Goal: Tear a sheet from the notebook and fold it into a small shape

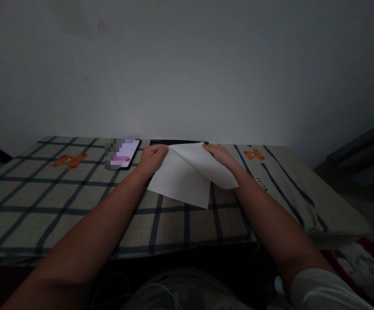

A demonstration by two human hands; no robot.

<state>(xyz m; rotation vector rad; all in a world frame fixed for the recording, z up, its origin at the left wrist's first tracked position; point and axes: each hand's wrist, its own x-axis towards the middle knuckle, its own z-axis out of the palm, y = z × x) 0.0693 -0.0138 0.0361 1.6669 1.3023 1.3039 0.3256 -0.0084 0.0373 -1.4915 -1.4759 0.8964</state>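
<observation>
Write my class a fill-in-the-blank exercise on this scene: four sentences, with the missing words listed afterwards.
1. The left hand and the right hand both hold white ____.
2. From the wearer's viewpoint, the phone lies to the ____ of both hands.
3. The bear print on the checked cloth is coloured ____.
4. The printed word near the right forearm reads ____.

Missing words: paper; left; orange; World.

White paper (179,176) hides most of a black item (165,142); pixelation masks the phone's (129,151) left side; a sleeve (317,286) is cropped below.
</observation>
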